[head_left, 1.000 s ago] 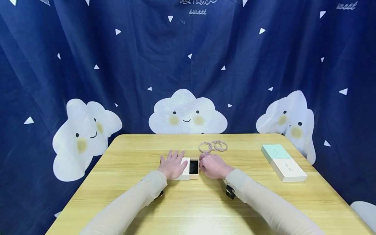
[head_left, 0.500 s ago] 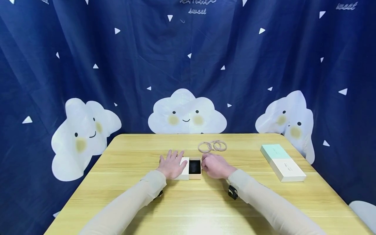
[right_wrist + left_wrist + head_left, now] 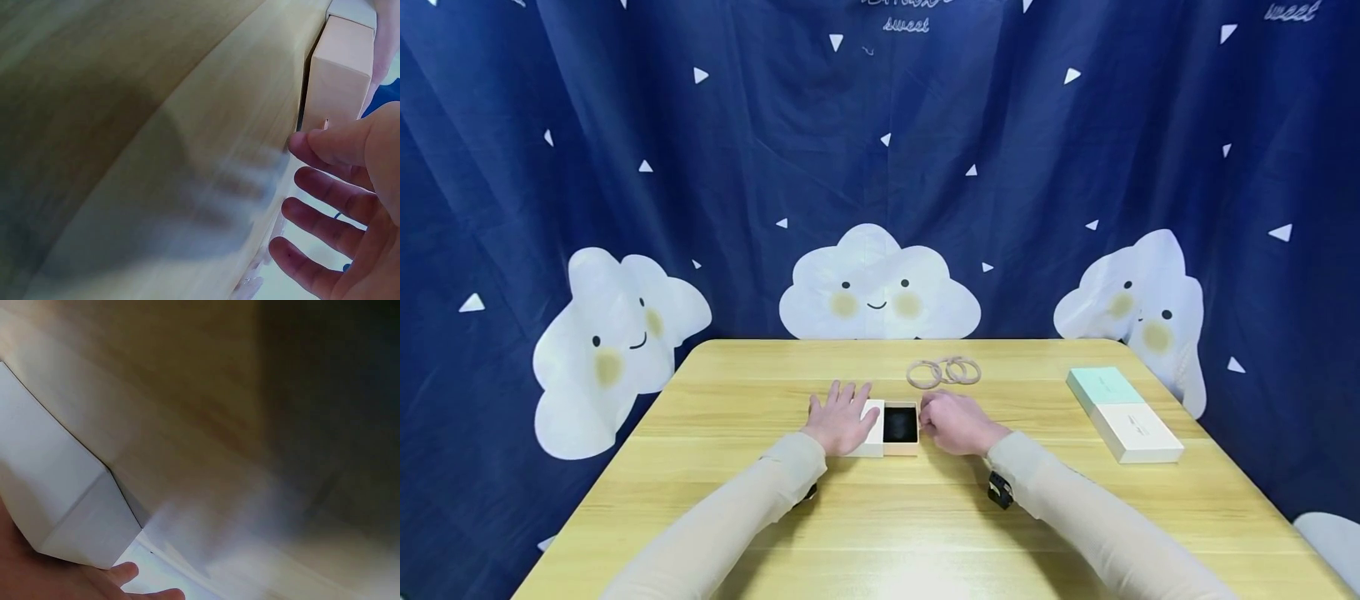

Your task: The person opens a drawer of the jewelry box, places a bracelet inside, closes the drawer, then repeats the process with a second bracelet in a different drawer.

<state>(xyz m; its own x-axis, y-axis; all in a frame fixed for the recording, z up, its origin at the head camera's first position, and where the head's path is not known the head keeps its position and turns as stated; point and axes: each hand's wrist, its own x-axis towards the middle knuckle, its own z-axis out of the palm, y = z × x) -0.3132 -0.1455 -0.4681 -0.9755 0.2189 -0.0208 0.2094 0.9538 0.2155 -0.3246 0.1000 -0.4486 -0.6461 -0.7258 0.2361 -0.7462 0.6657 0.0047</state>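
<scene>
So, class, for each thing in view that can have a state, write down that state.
Left hand: fingers spread, resting on the box sleeve.
Right hand: thumb and finger pinching the pull tab.
Box sleeve: lying flat.
Pink drawer: partly out, black interior showing.
Rings: overlapping, lying flat.
Mint box: seemingly closed.
Cream box: seemingly closed, against the mint box.
Curtain: hanging in folds.

Left grip (image 3: 840, 419) spread on white sleeve (image 3: 874, 442); right grip (image 3: 957, 423) at part-drawn drawer (image 3: 900, 451); rings (image 3: 941, 374) beyond.
</scene>
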